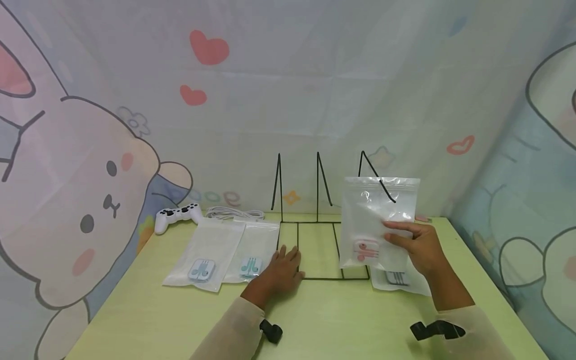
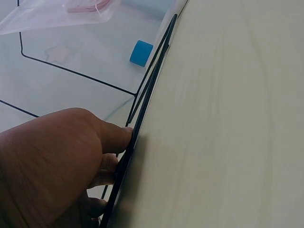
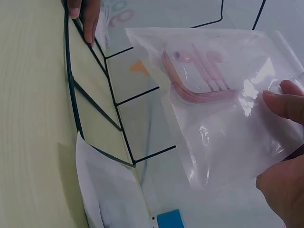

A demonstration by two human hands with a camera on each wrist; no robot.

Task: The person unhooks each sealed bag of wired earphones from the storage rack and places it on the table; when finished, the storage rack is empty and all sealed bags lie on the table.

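My right hand [image 1: 416, 245] pinches the right side of a clear zip bag [image 3: 223, 142] between thumb and fingers. Pink earphones in a case [image 1: 366, 250] show through its lower part. The bag is upright at the right prong of a black wire rack [image 1: 335, 279]; the prong's tip crosses in front of its top, and I cannot tell whether it passes through the bag. With fingers spread, my left hand [image 1: 281, 272] rests on the rack's left front base. In the left wrist view, its thumb touches the front wire [image 2: 126, 161].
Two zip bags with earphones, one bluish [image 1: 202, 270] and one teal [image 1: 250, 267], lie left of the rack. Another bag with dark earphones [image 1: 397, 278] lies at the right, partly covered. A white game controller [image 1: 177, 215] and a coiled white cable [image 1: 234, 213] sit behind.
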